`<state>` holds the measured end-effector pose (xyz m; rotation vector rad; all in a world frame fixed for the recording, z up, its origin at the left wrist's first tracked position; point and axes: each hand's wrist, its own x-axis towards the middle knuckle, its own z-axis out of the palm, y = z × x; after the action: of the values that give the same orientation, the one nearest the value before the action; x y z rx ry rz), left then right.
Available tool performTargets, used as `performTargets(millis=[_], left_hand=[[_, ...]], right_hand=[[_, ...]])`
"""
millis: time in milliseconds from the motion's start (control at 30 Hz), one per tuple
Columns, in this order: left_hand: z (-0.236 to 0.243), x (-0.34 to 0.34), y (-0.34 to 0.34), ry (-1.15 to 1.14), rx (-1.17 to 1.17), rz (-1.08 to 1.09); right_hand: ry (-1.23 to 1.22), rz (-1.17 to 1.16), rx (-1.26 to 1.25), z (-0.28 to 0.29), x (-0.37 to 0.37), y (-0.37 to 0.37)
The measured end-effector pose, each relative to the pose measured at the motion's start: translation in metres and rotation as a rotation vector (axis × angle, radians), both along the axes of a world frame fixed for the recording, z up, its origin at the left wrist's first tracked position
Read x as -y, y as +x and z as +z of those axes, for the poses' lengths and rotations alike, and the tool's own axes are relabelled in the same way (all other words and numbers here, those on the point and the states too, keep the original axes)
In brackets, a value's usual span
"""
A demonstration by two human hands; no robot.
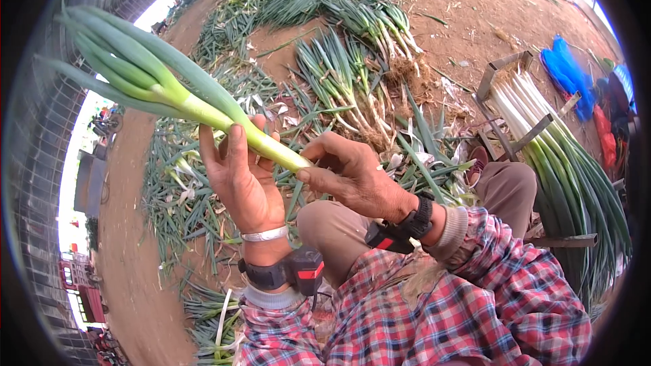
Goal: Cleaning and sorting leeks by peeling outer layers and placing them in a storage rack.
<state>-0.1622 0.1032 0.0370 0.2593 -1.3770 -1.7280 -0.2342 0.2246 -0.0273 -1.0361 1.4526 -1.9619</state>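
A thick green onion (211,116) slants across in front of me, leaves up at the far left and pale stalk end toward the middle. My left hand (245,179) holds its stalk from beneath, the thumb and fingers closed about it. At the stalk's lower end, my right hand (359,179) pinches with thumb and forefinger; its other fingers are curled. No roots show on that end. Below the hands lie loose leaves and pale peelings (193,196) on the ground.
To the right, a metal rack (489,85) holds a stack of white-stalked green onions (553,142). Rooted bundles of green onions (342,85) lie ahead on brown dirt. Blue plastic (568,71) and a red bag (603,135) are beyond the rack. My knee (332,230) is just below my hands.
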Motion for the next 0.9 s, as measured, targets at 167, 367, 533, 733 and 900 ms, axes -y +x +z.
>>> performTargets(millis=[167, 367, 533, 733, 900], left_hand=[[0.006, -0.006, -0.002, -0.047, 0.009, -0.064], [0.004, -0.004, -0.003, -0.157, 0.068, 0.026], [-0.005, 0.003, -0.010, -0.223, 0.083, 0.106], [-0.019, 0.021, -0.006, -0.244, 0.116, 0.218], [-0.026, 0.018, -0.010, -0.276, 0.145, 0.250]], right_hand=[[-0.201, -0.054, 0.192, -0.008, -0.004, 0.008], [-0.087, -0.202, -0.110, -0.035, -0.011, -0.012], [-0.144, -0.257, 0.309, -0.043, -0.031, -0.039], [-0.526, -0.257, 0.582, 0.002, -0.062, -0.060], [-0.119, -0.347, -0.293, 0.001, -0.064, -0.059]])
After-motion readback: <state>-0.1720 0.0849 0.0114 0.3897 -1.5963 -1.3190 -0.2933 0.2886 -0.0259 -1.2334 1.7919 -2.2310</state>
